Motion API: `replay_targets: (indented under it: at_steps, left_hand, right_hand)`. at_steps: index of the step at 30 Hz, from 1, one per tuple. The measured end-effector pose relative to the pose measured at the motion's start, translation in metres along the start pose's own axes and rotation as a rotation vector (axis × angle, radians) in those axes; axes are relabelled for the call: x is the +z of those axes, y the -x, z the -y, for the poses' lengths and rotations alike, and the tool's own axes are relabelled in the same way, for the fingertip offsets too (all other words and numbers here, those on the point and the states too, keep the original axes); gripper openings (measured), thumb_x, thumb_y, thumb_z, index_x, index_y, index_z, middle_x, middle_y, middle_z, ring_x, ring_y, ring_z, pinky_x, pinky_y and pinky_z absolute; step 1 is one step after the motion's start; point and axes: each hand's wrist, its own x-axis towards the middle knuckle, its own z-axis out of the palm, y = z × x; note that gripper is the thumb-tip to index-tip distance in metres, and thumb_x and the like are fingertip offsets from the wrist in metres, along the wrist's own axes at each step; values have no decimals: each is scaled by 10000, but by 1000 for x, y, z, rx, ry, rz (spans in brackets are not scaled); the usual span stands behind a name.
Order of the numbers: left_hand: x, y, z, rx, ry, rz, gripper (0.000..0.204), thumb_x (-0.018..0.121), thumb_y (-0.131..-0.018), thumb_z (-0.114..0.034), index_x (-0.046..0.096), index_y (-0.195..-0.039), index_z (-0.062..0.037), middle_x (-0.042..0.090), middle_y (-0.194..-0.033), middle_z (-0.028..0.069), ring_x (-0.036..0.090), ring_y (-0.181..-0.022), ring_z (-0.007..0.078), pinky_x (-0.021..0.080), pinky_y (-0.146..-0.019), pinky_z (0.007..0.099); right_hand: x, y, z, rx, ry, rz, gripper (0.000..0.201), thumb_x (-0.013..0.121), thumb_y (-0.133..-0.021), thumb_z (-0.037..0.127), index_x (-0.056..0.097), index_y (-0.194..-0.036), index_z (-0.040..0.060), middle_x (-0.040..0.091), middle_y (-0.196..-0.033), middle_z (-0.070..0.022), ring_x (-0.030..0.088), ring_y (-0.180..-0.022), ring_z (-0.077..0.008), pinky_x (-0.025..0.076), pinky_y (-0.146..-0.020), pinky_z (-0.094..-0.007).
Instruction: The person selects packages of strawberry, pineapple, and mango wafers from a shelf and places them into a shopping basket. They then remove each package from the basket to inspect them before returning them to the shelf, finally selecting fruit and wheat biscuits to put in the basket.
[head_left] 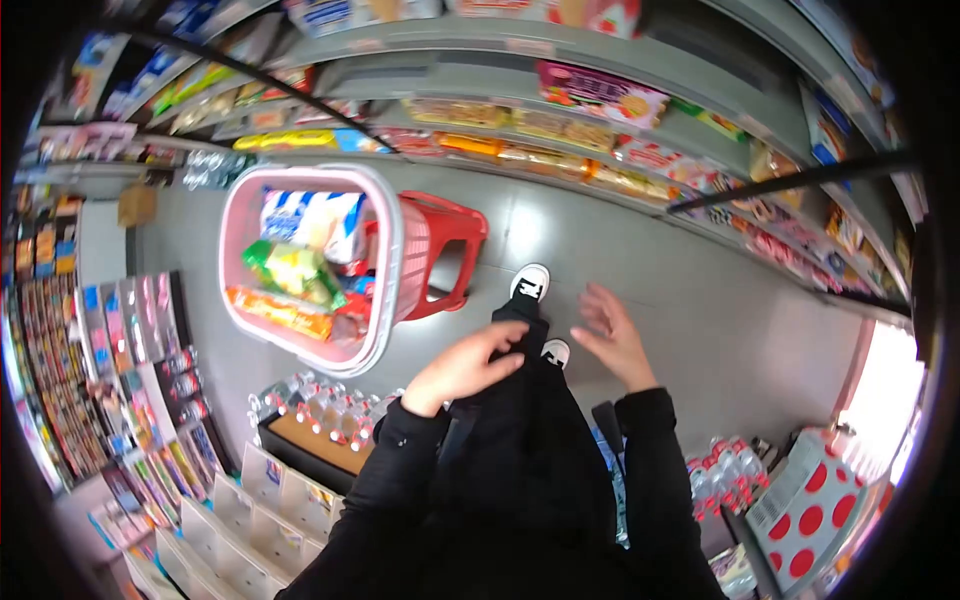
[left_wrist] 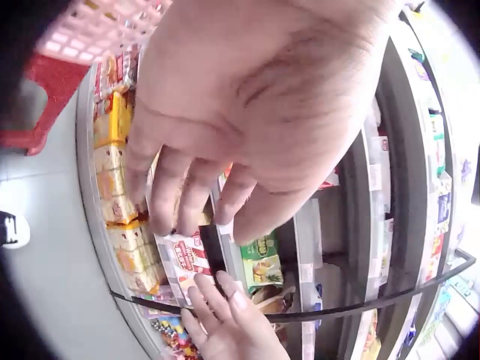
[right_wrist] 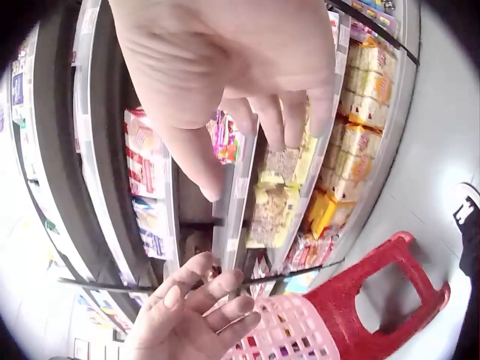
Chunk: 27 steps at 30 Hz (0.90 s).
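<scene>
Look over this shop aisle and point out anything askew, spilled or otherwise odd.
One mild oddity: the filled pink basket appears to sit on a red stool in the aisle, where I'd expect it on the floor or carried. It might be deliberate. I see no spill or obvious damage.

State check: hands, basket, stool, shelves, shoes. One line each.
Left hand: empty, fingers loosely open, in the air
Right hand: empty, fingers loosely open, in the air
Pink basket: upright, open-topped, holding several packages
Red stool: upright, under the basket
Shelves: partly stocked, some bare stretches
Shoes: on the floor
</scene>
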Motion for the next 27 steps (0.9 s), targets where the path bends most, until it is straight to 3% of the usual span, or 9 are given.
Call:
replay_targets:
  at_steps: [2,4,6,10,13,16,20,24,27]
  left_hand:
    - [-16,42,-13,-55,-242,69,448,603,-761,-181,449,-1150,-22,540,-1048,124,540,-899,218,428,-784,303]
    - [-37,73,-20,-104,-212,18,435,601,-760,-166,455,-1143,-21,549,-1020,120,540,-892,209,427,-785,299]
    - [-64,98,-35,-173,-193,-97,415,600,-758,-138,465,-1131,-17,557,-990,107,544,-872,193,427,-782,292]
    - [-120,127,-27,-145,-22,-385,338,554,-769,-25,479,-1096,15,571,-936,78,547,-841,132,430,-762,264]
    - [-160,141,-7,-225,-197,-538,277,535,-797,-33,497,-1066,19,576,-872,56,548,-800,101,431,-744,237]
    - [-198,153,32,-252,-106,-697,311,542,-781,-37,490,-1085,-3,581,-832,45,546,-787,107,427,-715,246]
    - [-267,164,95,-132,-178,-906,343,542,-770,-39,480,-1105,4,563,-998,135,543,-945,178,431,-800,275]
    - [-322,169,138,-243,-180,-937,383,553,-741,-34,471,-1111,18,554,-1030,148,531,-981,204,429,-813,294]
    - [-338,158,140,-321,-453,-632,456,592,-713,-53,443,-1132,48,546,-1023,176,530,-980,232,430,-821,307]
  right_hand:
    - [26,15,6,33,-72,61,591,653,-714,137,359,-1220,55,496,-1114,-115,502,-995,-198,397,-848,-326]
    - [50,21,22,47,-23,155,524,637,-723,124,396,-1183,51,525,-1070,-106,520,-964,-189,406,-831,-311]
    - [70,24,41,65,36,223,458,622,-733,110,434,-1146,47,554,-1026,-97,539,-932,-179,415,-814,-295]
    - [115,14,86,-152,106,298,330,586,-750,96,489,-1059,29,585,-963,-81,564,-863,-168,427,-768,-283]
    - [150,1,113,-185,81,309,320,579,-755,97,491,-1055,32,583,-957,-81,564,-856,-174,430,-747,-282]
    - [190,-17,135,-233,101,342,315,576,-758,101,492,-1054,35,580,-949,-82,563,-851,-176,431,-729,-282]
    - [242,-55,153,-246,161,417,326,579,-748,113,483,-1045,21,574,-928,-111,561,-841,-202,441,-699,-308]
    - [287,-111,127,-244,444,417,415,617,-686,185,466,-1000,-41,566,-847,-189,571,-796,-308,449,-675,-360]
    - [311,-146,125,-27,550,501,479,658,-634,220,470,-961,-74,558,-858,-236,560,-819,-336,441,-701,-365]
